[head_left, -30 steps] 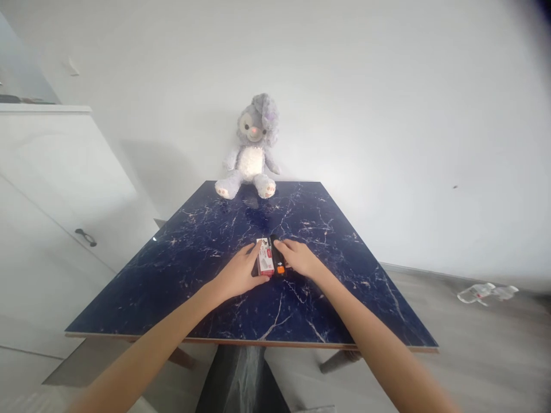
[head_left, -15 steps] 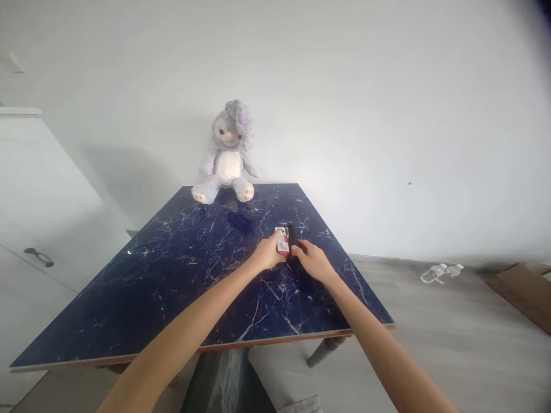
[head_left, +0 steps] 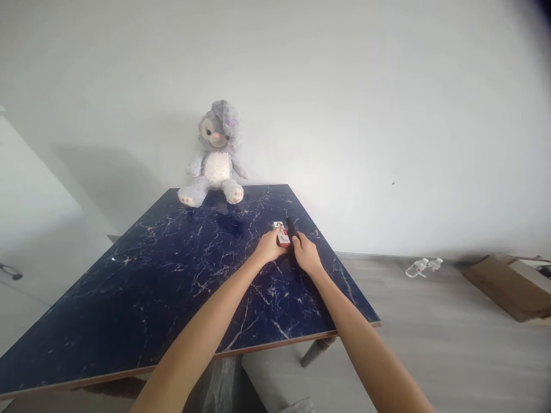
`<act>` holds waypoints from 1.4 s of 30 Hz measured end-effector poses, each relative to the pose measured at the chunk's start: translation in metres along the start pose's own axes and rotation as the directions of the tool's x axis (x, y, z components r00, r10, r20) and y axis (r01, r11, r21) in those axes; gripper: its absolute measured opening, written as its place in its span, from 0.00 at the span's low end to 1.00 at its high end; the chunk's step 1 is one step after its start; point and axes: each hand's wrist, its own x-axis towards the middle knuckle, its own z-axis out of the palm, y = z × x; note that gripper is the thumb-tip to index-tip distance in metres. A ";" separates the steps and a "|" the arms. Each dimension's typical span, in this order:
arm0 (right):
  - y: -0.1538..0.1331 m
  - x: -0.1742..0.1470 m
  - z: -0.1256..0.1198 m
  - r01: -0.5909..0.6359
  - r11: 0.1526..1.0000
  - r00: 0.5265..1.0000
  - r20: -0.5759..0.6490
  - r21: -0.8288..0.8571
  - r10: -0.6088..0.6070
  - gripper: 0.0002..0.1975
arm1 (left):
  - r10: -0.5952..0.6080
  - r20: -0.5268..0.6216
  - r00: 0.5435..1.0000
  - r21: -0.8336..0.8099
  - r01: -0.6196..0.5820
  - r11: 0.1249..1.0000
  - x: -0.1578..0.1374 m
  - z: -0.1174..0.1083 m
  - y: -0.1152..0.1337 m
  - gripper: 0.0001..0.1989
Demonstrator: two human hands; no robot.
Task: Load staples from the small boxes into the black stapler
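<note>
Over the right part of the blue marbled table [head_left: 181, 298], my two hands are close together. My left hand [head_left: 268, 246] is closed around a small white and red box [head_left: 283, 236], its thumb lying on the printed face. Right beside the box is a slim black object [head_left: 291, 227], standing up out of the grip of my right hand [head_left: 306, 252]. The fingers of that hand wrap round its lower part, so what kind of thing it is stays unclear. Whether the box and the black object touch cannot be made out.
A grey plush toy [head_left: 216, 163] sits at the table's far edge against the white wall. White cabinet [head_left: 34, 229] to the left. On the floor at right lie clear plastic bottles [head_left: 419, 267] and a cardboard box [head_left: 503, 287].
The view has swung a little to the right. My right hand has shifted its grip on the black object, and an orange spot seen on it before is covered. The left hand keeps the box.
</note>
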 end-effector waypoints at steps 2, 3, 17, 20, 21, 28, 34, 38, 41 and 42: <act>0.002 0.001 0.002 -0.019 1.000 1.000 -0.018 0.004 0.020 0.22 | 0.014 -0.003 1.000 -0.011 -0.014 1.000 0.000 0.000 -0.004 0.34; 0.002 0.003 0.002 -0.025 1.000 0.999 -0.025 0.004 0.025 0.23 | 0.024 -0.008 1.000 -0.020 -0.024 1.000 0.000 0.001 -0.005 0.35; 0.009 0.012 0.003 0.042 0.987 0.999 -0.030 0.154 -0.038 0.22 | 0.018 0.004 1.000 -0.144 -0.018 0.989 0.006 0.005 -0.008 0.49; 0.010 0.012 0.003 0.011 0.990 0.999 -0.039 0.141 -0.006 0.21 | 0.005 -0.014 1.000 -0.174 -0.008 0.985 0.006 0.006 -0.007 0.48; 0.010 0.013 0.003 -0.008 0.991 0.999 -0.043 0.130 0.013 0.22 | 0.000 -0.021 1.000 -0.180 -0.004 0.984 0.006 0.006 -0.007 0.47; 0.008 0.013 0.006 -0.048 0.994 0.993 -0.103 0.102 0.058 0.21 | -0.035 -0.010 0.999 -0.189 0.032 0.981 0.012 0.009 -0.007 0.44; 0.007 0.012 0.005 -0.070 0.991 0.989 -0.120 0.117 0.084 0.25 | 0.042 -0.028 0.999 -0.219 -0.047 0.975 0.012 0.012 -0.015 0.46; 0.011 0.013 0.005 -0.075 0.982 0.984 -0.149 0.174 0.102 0.26 | 0.170 -0.105 0.980 -0.199 -0.188 0.962 0.007 0.016 -0.023 0.48; 0.015 0.015 0.005 -0.051 0.977 0.980 -0.180 0.209 0.090 0.24 | 0.186 -0.133 0.973 -0.207 -0.211 0.955 0.002 0.020 -0.029 0.45; 0.016 0.015 0.005 -0.047 0.976 0.978 -0.190 0.210 0.088 0.23 | 0.190 -0.143 0.971 -0.208 -0.217 0.954 0.000 0.022 -0.031 0.44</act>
